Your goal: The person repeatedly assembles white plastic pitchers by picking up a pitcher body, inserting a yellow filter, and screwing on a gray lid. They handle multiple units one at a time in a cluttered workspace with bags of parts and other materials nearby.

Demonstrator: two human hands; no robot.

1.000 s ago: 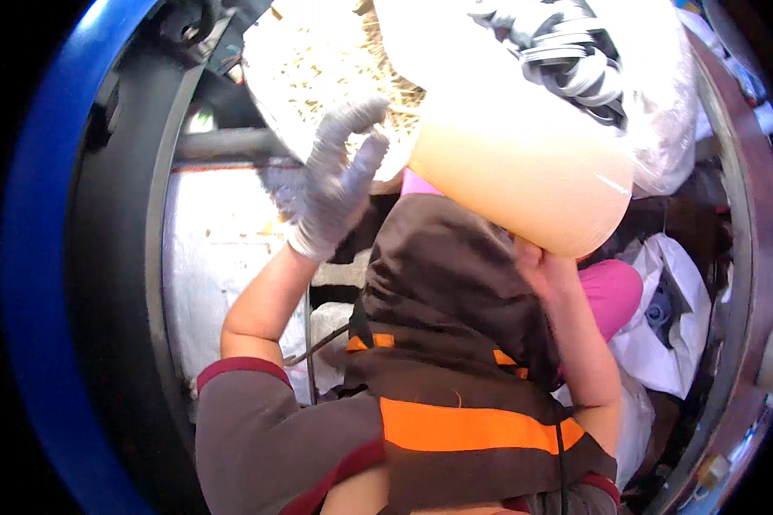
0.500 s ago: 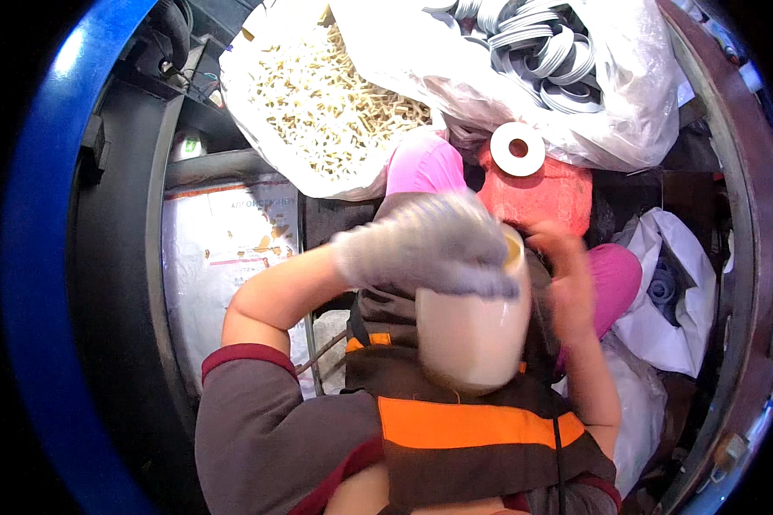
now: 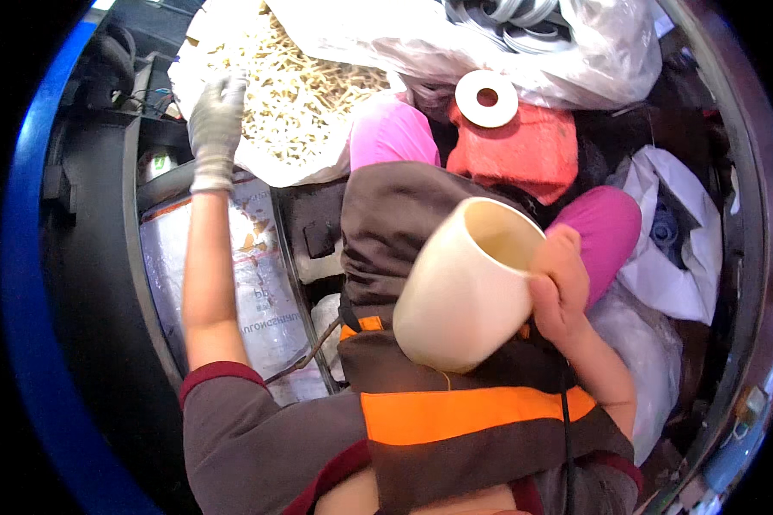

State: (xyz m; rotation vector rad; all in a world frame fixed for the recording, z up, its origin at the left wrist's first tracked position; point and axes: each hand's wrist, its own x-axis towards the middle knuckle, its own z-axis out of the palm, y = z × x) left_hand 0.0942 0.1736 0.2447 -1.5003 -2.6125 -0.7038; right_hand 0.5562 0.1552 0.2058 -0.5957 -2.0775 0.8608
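A cream, rounded jug-like container (image 3: pixel 455 292) leans over my lap, its wide mouth tilted up and to the right. My right hand (image 3: pixel 560 279), bare, is closed on its right side near the rim; whether there is a handle under the fingers is hidden. The inside wall shows, but the bottom does not. My left hand (image 3: pixel 218 129), in a pale knitted glove, reaches far forward to the left edge of a white bag (image 3: pixel 270 172) of small beige pieces (image 3: pixel 309 103). Its fingers are extended and slightly blurred, with nothing visible in them.
A white ring (image 3: pixel 487 98) lies on a red block (image 3: pixel 524 150) beyond my knees. Behind it, a plastic bag (image 3: pixel 610 60) holds grey coiled parts (image 3: pixel 537 34). White sacking (image 3: pixel 691 232) lies at right, a printed pack (image 3: pixel 223 266) at left. A dark frame (image 3: pixel 77 283) borders the left side.
My left hand has left the container's mouth and moved forward and left to the bag of beige pieces. The container has tipped to the right, and my right hand now grips its side.
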